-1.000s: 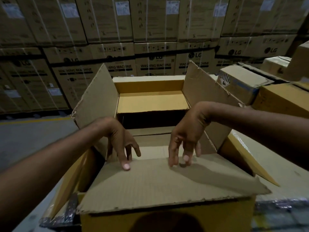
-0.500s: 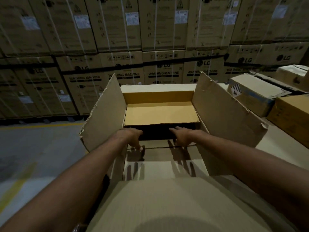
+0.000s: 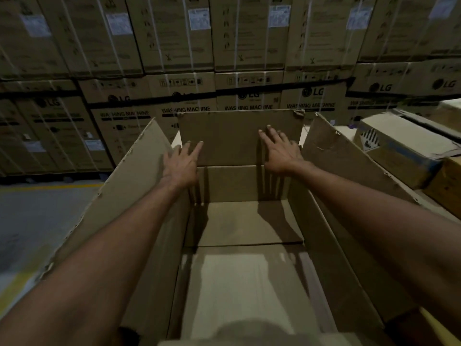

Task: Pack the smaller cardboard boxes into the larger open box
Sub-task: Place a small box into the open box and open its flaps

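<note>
The large open cardboard box (image 3: 321, 236) fills the middle of the view, its inside bare down to the bottom panels. Its far flap (image 3: 234, 136) stands upright. My left hand (image 3: 180, 163) lies flat with straight fingers against the flap's left part. My right hand (image 3: 280, 151) presses flat on its right part. The left flap (image 3: 119, 196) and right flap (image 3: 344, 161) splay outward. Smaller cardboard boxes (image 3: 399, 148) lie to the right, outside the big box.
A wall of stacked washing machine cartons (image 3: 224, 58) rises behind the box. Grey floor with a yellow line (image 3: 45, 188) lies to the left. A further brown box (image 3: 446, 188) sits at the right edge.
Both hands moved from the near flap to the far end of the box. The far flap, folded down inside before, now stands upright under my flat hands.
</note>
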A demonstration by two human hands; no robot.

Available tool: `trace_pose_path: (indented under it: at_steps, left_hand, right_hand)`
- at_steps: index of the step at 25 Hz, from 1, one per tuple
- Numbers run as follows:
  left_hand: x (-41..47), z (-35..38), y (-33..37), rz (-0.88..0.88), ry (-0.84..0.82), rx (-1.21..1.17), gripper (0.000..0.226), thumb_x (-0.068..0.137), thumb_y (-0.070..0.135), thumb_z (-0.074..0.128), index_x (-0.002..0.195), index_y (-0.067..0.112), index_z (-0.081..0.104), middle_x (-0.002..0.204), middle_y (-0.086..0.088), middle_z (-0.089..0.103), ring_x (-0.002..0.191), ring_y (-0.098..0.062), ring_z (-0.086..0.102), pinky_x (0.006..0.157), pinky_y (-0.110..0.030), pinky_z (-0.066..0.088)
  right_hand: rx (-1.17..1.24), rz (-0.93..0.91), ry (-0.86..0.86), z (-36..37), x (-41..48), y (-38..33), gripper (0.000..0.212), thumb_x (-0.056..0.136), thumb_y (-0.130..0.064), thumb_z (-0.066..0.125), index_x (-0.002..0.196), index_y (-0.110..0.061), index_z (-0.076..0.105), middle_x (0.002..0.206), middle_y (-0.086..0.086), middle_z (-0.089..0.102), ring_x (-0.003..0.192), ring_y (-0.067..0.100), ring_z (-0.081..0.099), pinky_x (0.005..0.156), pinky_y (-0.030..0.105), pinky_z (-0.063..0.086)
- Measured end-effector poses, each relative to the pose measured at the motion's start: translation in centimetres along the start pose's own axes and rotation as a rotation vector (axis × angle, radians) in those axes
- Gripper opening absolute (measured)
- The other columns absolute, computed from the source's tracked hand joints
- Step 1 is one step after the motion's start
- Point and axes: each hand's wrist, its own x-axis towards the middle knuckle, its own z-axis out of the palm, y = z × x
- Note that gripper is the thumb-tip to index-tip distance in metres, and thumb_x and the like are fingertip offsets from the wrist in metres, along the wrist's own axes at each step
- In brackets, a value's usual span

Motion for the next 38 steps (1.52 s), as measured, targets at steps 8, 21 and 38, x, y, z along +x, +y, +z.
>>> trace_pose_path:
  at_steps: [8, 21, 38]
  left_hand:
    - [3.1, 2.7, -0.7, 0.001, -0.137, 0.199, 0.096, 0.093, 0.042, 0.062, 0.163, 0.023, -0.001, 0.141, -0.008, 0.060, 0.143, -0.030, 0.039, 0.122, -0.047, 0.014]
    - [2.8, 3.2, -1.1, 0.061, -0.090, 0.474, 0.104, 0.095, 0.030, 0.057, 0.157, 0.021, -0.027, 0.134, -0.002, 0.066, 0.140, -0.028, 0.040, 0.120, -0.050, 0.015]
    - [-0.5, 2.6, -0.4, 0.116, -0.114, 0.366, 0.095, 0.093, 0.044, 0.064, 0.163, 0.026, 0.003, 0.150, -0.007, 0.047, 0.137, -0.029, 0.042, 0.118, -0.049, 0.027]
  right_hand:
    - [-0.235, -0.074, 0.050, 4.0, 2.6, 4.1, 0.102, 0.093, -0.043, 0.067, 0.164, -0.037, -0.006, 0.170, 0.003, -0.024, 0.157, 0.036, -0.011, 0.123, 0.065, 0.009]
    - [-0.496, 0.073, 0.065, 5.3, 0.0, 5.5, 0.105, 0.097, -0.055, 0.054, 0.161, -0.022, -0.022, 0.126, 0.012, 0.070, 0.140, 0.032, 0.039, 0.117, 0.051, 0.015]
    - [-0.493, 0.003, 0.112, 4.6, -5.3, 3.9, 0.060, 0.094, -0.035, 0.061, 0.147, -0.016, 0.040, 0.120, 0.007, 0.056, 0.111, 0.024, 0.047, 0.096, 0.040, 0.040]
